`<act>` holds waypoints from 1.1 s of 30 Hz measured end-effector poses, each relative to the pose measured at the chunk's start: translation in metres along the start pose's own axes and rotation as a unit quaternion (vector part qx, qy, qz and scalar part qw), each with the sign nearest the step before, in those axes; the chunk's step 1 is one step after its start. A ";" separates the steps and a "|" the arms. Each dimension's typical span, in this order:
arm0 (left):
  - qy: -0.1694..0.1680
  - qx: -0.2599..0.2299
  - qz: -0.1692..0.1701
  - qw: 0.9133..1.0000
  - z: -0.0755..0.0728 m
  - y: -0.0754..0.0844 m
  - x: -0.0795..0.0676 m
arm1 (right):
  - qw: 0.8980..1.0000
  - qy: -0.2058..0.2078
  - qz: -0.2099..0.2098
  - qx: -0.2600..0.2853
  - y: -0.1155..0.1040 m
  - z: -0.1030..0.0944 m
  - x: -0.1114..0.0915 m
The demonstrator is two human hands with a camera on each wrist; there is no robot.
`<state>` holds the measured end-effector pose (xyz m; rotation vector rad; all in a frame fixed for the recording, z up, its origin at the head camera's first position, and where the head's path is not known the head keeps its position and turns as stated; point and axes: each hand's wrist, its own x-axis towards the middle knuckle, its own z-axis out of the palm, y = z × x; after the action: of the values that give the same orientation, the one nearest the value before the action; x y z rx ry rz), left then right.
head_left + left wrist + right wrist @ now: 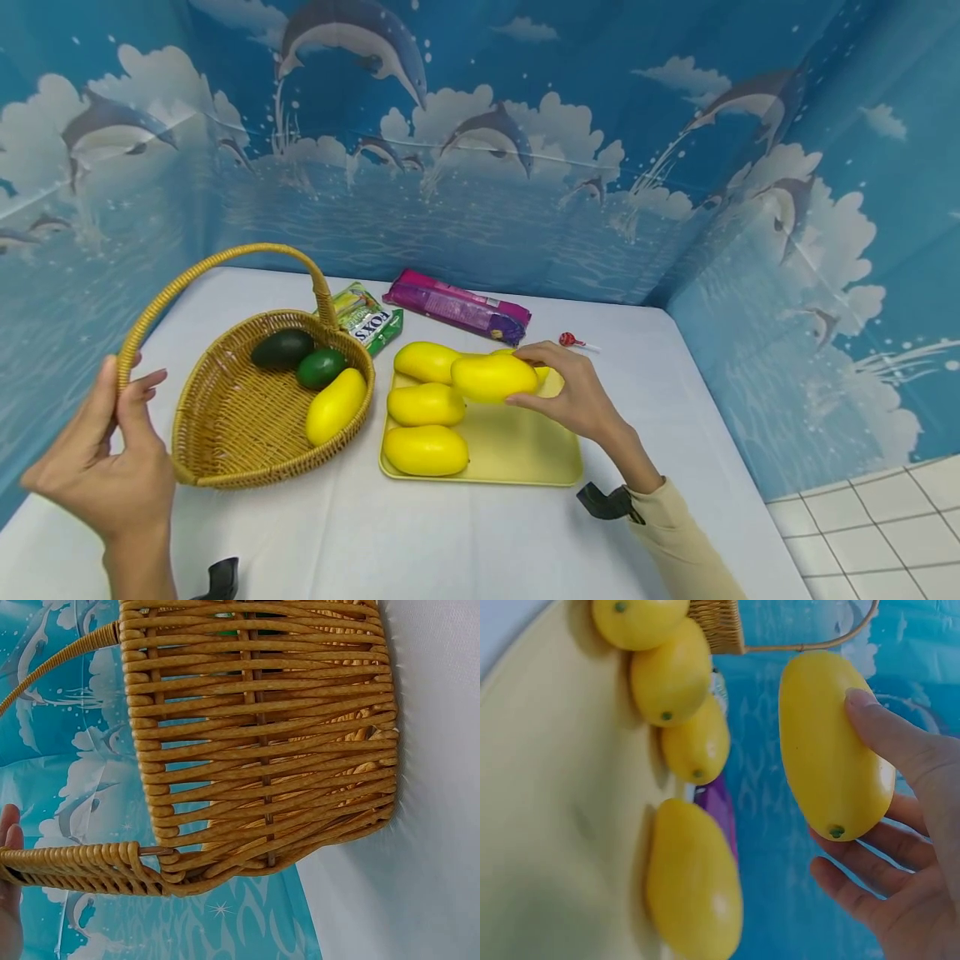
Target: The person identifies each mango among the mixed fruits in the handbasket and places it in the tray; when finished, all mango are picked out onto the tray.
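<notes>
My right hand [566,387] holds a yellow mango [491,378] between thumb and fingers, raised over a pale yellow tray [525,446]. The right wrist view shows the thumb across the upper side of this mango [829,750]. Three more mangoes line the tray's left side, the nearest one [425,451] at its front corner. Another mango [694,881] lies on the tray, mostly hidden behind the held one in the head view. My left hand [112,467] grips the handle [255,247] of a wicker basket [247,425]. Inside are a dark avocado [282,348], a smaller green fruit [321,367] and a mango [336,408].
Behind the basket lies a green FOX'S packet [371,321]. A purple packet [457,307] lies behind the tray, and a red lollipop [568,339] to its right. A dolphin-print curtain [465,217] encloses the white-covered table [375,542] at the back and sides.
</notes>
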<state>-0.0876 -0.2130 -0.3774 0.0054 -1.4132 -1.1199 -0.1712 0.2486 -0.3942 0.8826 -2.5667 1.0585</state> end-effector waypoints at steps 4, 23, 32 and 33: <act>-0.003 0.002 0.003 1.000 0.001 0.000 0.000 | 1.000 0.009 0.021 0.001 0.013 0.007 -0.011; 0.009 -0.017 0.001 1.000 0.006 0.001 -0.001 | 0.998 0.001 0.043 -0.038 0.039 0.015 -0.040; 0.011 -0.023 -0.003 1.000 0.003 0.002 0.000 | 0.997 -0.010 0.062 -0.044 0.046 0.019 -0.043; 0.011 -0.022 -0.002 1.000 0.003 0.002 0.000 | 0.997 -0.011 0.064 -0.046 0.046 0.020 -0.044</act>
<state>-0.0890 -0.2102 -0.3757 -0.0112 -1.3682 -1.1513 -0.1645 0.2797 -0.4529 0.7212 -2.6976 0.9597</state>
